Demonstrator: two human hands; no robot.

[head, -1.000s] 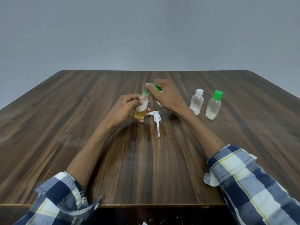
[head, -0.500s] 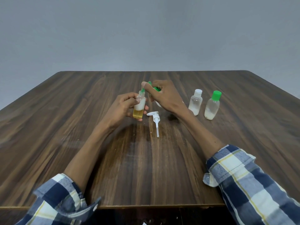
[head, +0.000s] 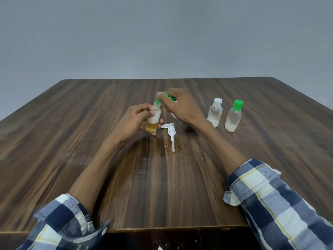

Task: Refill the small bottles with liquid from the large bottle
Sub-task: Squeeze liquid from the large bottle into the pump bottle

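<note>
We are in the pouring step: our left hand (head: pixel 134 121) has its fingers curled round a small open bottle (head: pixel 153 120), holding it just off the desk (head: pixel 72 141) beside the loose white pump head (head: pixel 170 131). Our right hand (head: pixel 180 107) grips a green-tipped container (head: pixel 167 98), mostly hidden, tipped at the bottle's mouth. Next, we judge, comes steady tilting without overflow, then capping; two capped bottles (head: pixel 215 112) stand right of the pump.

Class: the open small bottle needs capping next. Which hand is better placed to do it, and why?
Right. The right hand already holds a green piece at the clear small bottle's open neck; the left hand grips that bottle.
</note>
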